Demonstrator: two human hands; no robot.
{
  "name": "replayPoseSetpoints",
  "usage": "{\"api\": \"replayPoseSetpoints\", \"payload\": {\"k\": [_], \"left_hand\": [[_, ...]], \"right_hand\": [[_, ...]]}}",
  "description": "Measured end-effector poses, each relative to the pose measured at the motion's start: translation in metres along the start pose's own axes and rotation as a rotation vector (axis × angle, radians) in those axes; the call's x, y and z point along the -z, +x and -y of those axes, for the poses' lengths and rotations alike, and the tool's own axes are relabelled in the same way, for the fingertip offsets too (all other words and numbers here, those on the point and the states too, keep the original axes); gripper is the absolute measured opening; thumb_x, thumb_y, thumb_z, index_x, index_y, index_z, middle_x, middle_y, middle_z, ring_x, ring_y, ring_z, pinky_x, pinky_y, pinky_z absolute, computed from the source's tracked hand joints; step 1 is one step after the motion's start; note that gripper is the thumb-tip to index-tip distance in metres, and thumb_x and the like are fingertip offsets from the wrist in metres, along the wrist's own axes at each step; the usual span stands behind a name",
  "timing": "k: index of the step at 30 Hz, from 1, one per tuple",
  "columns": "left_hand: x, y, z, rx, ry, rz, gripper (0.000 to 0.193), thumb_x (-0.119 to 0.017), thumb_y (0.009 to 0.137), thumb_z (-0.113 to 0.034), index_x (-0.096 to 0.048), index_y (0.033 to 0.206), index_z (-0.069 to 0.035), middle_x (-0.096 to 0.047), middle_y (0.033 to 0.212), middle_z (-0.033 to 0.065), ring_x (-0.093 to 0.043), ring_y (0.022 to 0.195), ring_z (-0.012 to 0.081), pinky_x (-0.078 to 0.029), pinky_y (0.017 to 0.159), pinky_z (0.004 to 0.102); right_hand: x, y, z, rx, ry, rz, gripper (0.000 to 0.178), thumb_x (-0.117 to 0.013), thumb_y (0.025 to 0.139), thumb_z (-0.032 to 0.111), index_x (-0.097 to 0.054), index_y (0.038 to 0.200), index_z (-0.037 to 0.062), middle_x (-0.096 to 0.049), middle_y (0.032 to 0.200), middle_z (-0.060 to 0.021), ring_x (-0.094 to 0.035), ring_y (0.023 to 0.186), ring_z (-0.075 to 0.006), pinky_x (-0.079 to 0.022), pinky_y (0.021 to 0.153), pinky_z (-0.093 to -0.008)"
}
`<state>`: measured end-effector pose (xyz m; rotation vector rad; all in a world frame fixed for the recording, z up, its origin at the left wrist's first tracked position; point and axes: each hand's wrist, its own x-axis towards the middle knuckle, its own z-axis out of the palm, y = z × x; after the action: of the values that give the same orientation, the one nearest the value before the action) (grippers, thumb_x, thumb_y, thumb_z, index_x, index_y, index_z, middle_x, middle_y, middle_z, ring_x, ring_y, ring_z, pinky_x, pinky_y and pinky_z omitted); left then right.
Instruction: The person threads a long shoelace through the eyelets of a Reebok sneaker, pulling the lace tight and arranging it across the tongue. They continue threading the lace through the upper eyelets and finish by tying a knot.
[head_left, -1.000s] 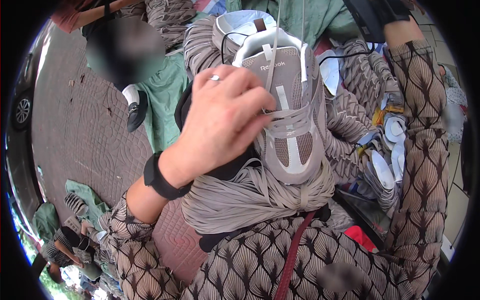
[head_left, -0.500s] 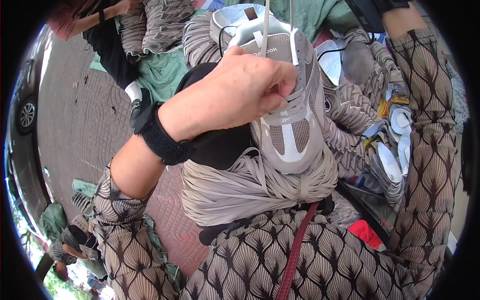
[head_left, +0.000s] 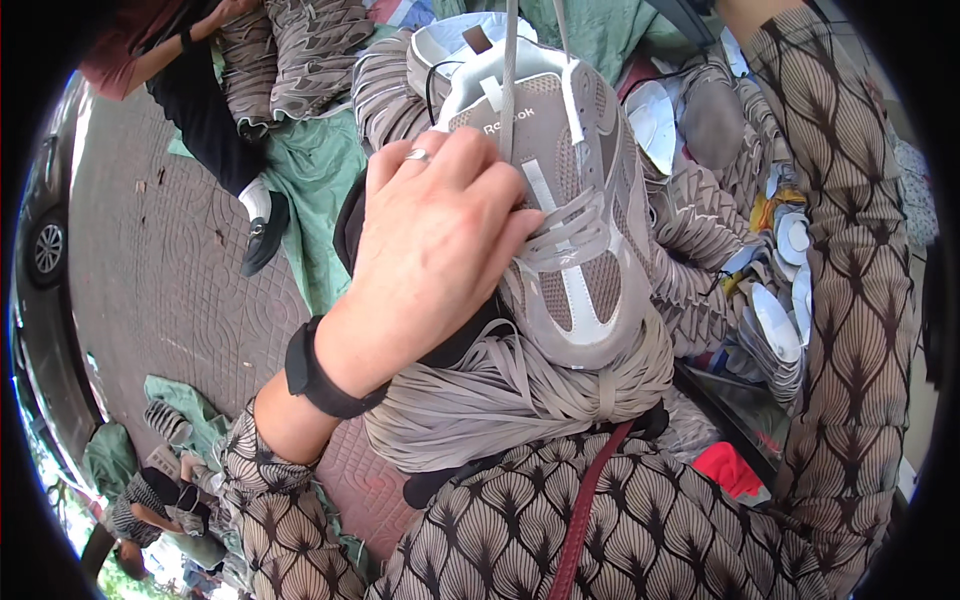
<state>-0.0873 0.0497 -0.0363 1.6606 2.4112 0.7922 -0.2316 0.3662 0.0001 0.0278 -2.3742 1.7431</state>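
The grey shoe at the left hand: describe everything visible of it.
The shoe is grey-taupe, with mesh panels, suede-like overlays, a pale lining and a white strip down the toe. Its tongue bears pale lettering. Flat grey lace crosses the lower rows, and two strands run up past the picture's top edge. The toe points toward the person, above a bundle of laces. The left hand touches it at the lacing; the sole cannot be made out.

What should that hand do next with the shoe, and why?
Maybe the left hand should lace one long strand a row higher: the laces cross only the lower part of the shoe's tongue, two strands rise out of the picture, and the hand is beside those crossings.
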Motion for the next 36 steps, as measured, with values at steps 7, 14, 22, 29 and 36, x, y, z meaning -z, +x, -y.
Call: {"api": "replayPoseSetpoints", "payload": {"k": [7,14,22,29,36], "left_hand": [[-0.001,0.004,0.002,0.075,-0.108,0.064,0.024,-0.078,0.075,-0.024,-0.062,0.085,-0.009,-0.054,0.096,0.0057,-0.053,0.099,0.0258,-0.035,0.089,0.0423],[-0.005,-0.006,-0.011,0.035,0.168,-0.185,0.020,-0.077,0.071,-0.016,-0.062,0.083,-0.009,-0.053,0.099,0.0053,-0.053,0.097,0.0284,-0.037,0.089,0.0441],[0.004,-0.026,-0.016,0.193,-0.418,0.045,0.012,-0.072,0.083,-0.011,-0.061,0.086,-0.006,-0.060,0.090,0.0052,-0.055,0.093,0.0235,-0.039,0.085,0.0341],[0.021,-0.031,0.011,0.180,-0.305,0.242,0.016,-0.077,0.079,-0.016,-0.064,0.089,-0.012,-0.061,0.093,0.0010,-0.054,0.099,0.0211,-0.031,0.096,0.0377],[-0.001,-0.029,0.039,0.090,-0.204,0.109,0.015,-0.076,0.077,-0.014,-0.067,0.088,-0.017,-0.052,0.112,0.0031,-0.045,0.115,0.0280,-0.028,0.101,0.0428]], "right_hand": [[0.000,-0.014,0.017,-0.022,-0.043,-0.036,0.037,-0.047,0.103,0.032,-0.062,0.083,0.0058,-0.060,0.068,-0.0055,-0.058,0.056,-0.0159,-0.054,0.059,-0.0328],[0.000,-0.029,0.027,-0.002,-0.005,-0.053,0.037,-0.048,0.103,0.032,-0.062,0.082,0.0061,-0.061,0.068,-0.0056,-0.058,0.057,-0.0163,-0.052,0.059,-0.0315],[-0.002,-0.039,0.034,0.000,0.052,-0.050,0.038,-0.048,0.103,0.032,-0.063,0.081,0.0054,-0.062,0.068,-0.0069,-0.060,0.058,-0.0164,-0.052,0.058,-0.0308],[-0.002,-0.029,0.023,-0.111,-0.065,-0.031,0.039,-0.047,0.103,0.033,-0.063,0.082,0.0043,-0.053,0.056,-0.0013,-0.054,0.046,-0.0160,-0.055,0.055,-0.0340],[0.017,0.001,0.013,-0.382,0.135,-0.081,0.033,-0.042,0.105,0.030,-0.056,0.089,0.0058,-0.052,0.058,0.0008,-0.048,0.045,-0.0144,-0.055,0.059,-0.0386]]}}
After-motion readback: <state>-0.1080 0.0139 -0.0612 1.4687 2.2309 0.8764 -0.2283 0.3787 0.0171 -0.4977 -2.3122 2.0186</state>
